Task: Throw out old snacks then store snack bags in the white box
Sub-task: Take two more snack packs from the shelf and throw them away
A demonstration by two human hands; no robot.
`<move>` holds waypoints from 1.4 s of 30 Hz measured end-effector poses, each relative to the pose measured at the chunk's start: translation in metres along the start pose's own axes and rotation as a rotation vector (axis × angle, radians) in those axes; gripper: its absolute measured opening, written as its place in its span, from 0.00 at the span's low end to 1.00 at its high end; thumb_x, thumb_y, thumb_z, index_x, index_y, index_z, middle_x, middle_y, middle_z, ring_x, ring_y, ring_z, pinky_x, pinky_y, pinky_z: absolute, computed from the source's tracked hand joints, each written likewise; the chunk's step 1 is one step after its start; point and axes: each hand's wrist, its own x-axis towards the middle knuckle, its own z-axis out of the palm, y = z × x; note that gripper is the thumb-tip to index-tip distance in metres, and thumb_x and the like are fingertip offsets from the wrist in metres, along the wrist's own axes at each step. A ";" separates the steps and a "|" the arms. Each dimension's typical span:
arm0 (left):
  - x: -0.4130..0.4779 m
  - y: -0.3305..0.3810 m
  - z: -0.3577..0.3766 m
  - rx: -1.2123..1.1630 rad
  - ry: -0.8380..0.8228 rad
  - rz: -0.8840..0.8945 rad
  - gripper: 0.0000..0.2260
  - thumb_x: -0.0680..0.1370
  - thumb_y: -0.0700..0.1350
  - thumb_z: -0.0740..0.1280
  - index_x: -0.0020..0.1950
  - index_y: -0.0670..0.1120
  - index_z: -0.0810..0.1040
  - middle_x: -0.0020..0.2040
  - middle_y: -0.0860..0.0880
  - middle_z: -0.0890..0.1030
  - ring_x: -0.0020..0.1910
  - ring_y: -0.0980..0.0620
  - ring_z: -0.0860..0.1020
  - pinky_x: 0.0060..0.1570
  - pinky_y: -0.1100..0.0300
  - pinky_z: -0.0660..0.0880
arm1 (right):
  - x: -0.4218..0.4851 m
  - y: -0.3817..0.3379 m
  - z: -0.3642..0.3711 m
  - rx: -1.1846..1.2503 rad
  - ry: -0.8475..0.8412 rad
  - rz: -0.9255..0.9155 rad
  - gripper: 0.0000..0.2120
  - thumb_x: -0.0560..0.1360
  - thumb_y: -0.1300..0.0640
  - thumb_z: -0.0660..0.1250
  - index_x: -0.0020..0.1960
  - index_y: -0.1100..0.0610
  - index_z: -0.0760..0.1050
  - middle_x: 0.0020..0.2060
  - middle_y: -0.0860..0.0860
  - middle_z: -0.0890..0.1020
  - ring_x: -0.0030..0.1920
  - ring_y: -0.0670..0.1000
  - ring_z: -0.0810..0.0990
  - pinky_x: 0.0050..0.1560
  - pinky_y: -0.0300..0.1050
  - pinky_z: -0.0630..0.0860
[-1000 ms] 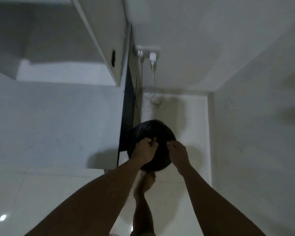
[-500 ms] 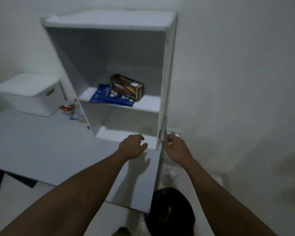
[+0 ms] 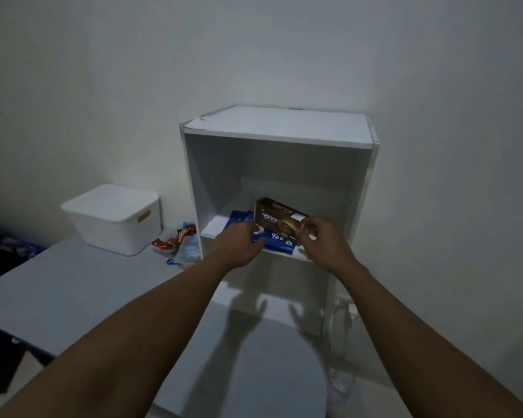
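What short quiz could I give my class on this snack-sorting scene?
1. True or false: the white box has its lid off.
2. Which hand pinches the right end of the brown Nextar box? A) left hand B) right hand
3. Where do the loose snack wrappers lie?
Key: 1 false, the lid is on. 2 B; the left hand is at the blue snack bag. 3 On the table, between the white box and the shelf unit.

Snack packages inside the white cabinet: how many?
2: a brown box standing on the shelf, and a blue bag lying partly under it. Others may be hidden.
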 end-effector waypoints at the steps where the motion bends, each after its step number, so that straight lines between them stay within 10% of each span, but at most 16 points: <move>1: 0.007 -0.006 0.000 -0.011 -0.001 0.015 0.14 0.77 0.54 0.66 0.58 0.49 0.80 0.51 0.46 0.83 0.51 0.44 0.81 0.49 0.51 0.79 | 0.009 -0.002 0.003 -0.031 0.005 -0.008 0.13 0.78 0.55 0.67 0.61 0.59 0.78 0.53 0.55 0.80 0.51 0.52 0.79 0.43 0.38 0.70; 10: 0.081 -0.066 0.021 -0.030 -0.033 0.265 0.16 0.75 0.58 0.66 0.58 0.52 0.78 0.57 0.48 0.78 0.59 0.45 0.73 0.54 0.51 0.75 | 0.084 -0.005 0.052 -0.434 -0.043 0.019 0.23 0.75 0.54 0.70 0.69 0.52 0.74 0.73 0.57 0.67 0.72 0.60 0.63 0.69 0.54 0.68; 30: 0.111 -0.110 0.058 0.038 -0.182 0.398 0.36 0.68 0.79 0.53 0.67 0.58 0.71 0.71 0.48 0.71 0.66 0.44 0.70 0.69 0.45 0.64 | 0.097 0.025 0.069 -0.582 0.158 0.374 0.41 0.72 0.49 0.74 0.79 0.51 0.57 0.62 0.62 0.73 0.62 0.67 0.71 0.59 0.54 0.73; 42: 0.100 -0.110 0.051 -0.190 -0.010 0.322 0.23 0.75 0.62 0.69 0.69 0.59 0.75 0.74 0.54 0.70 0.64 0.49 0.76 0.58 0.54 0.75 | 0.101 0.018 0.070 -0.368 0.306 0.405 0.40 0.70 0.53 0.73 0.77 0.53 0.60 0.59 0.65 0.76 0.59 0.67 0.77 0.56 0.55 0.75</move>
